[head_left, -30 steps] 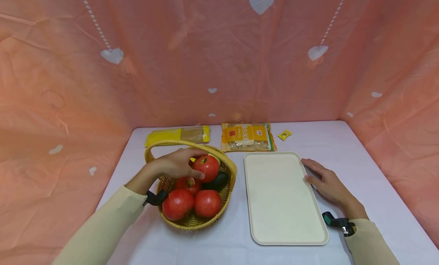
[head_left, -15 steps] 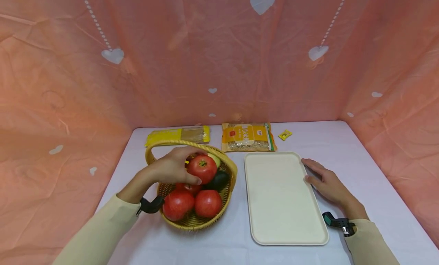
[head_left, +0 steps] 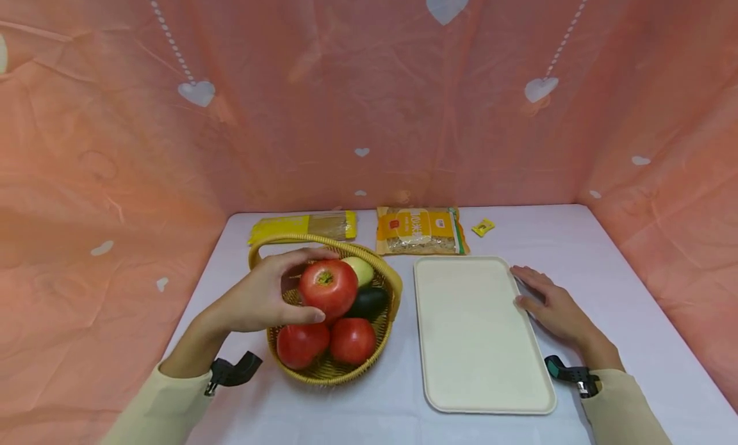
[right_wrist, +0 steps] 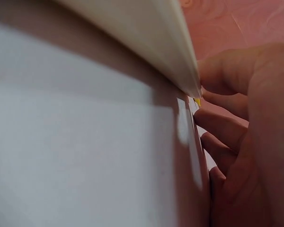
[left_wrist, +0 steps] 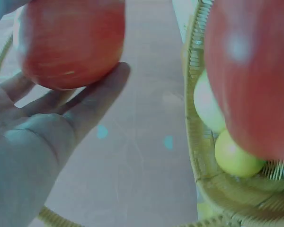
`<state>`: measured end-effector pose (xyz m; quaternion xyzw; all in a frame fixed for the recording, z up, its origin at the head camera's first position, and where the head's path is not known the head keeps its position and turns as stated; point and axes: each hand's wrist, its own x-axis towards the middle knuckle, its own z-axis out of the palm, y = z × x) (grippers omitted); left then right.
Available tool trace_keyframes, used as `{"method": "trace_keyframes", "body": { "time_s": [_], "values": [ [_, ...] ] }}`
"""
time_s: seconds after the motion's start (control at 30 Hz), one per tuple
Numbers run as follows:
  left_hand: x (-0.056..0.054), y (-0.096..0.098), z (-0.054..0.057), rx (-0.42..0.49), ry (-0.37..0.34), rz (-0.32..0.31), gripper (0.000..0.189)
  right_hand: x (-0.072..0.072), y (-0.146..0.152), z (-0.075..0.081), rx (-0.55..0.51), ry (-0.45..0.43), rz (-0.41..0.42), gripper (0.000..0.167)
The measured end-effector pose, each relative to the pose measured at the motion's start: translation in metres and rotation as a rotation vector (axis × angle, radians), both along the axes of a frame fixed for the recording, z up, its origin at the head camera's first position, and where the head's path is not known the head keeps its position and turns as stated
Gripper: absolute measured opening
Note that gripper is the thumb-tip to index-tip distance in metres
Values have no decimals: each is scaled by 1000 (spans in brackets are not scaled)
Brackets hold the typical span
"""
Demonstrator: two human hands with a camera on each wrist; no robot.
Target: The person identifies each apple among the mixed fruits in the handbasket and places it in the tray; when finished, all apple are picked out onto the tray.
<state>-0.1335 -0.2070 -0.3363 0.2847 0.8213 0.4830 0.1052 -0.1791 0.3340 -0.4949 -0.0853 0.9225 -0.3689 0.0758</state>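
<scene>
Head view: left hand (head_left: 261, 300) holds 1 red fruit (head_left: 330, 287).

Basket (head_left: 328, 380) with fruit (head_left: 353, 340) inside, tray (head_left: 484, 342) to its right, packet (head_left: 302, 226) behind, bag (head_left: 422, 231) and sachet (head_left: 483, 227) behind rightward.

A round woven wicker basket (head_left: 337, 380) is golden tan, with little woven lines. Near it, a big round fruit (head_left: 328, 286) is shiny red with a yellow-green spot on top. Inside it, two round fruits (head_left: 353, 341) are red too, a smooth dark piece (head_left: 369, 303) is blackish green, and another piece (head_left: 360, 270) is pale green. Right of it, a flat oblong tray (head_left: 483, 335) is cream. Behind it, a pink cloth wall (head_left: 490, 125) has white hearts (head_left: 447, 4).
</scene>
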Motion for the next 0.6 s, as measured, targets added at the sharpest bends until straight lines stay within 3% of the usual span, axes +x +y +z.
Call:
{"method": "trace_keyframes", "body": {
  "time_s": [0.37,0.5,0.6],
  "values": [
    [32,27,-9,265,8,-53,83,-2,1,-4,-19,-17,1,73],
    [38,45,-13,339,9,-112,85,-1,2,-4,-15,-13,0,72],
    [40,58,-16,369,51,-168,86,-1,2,-4,-22,-8,-5,72]
  ]
}}
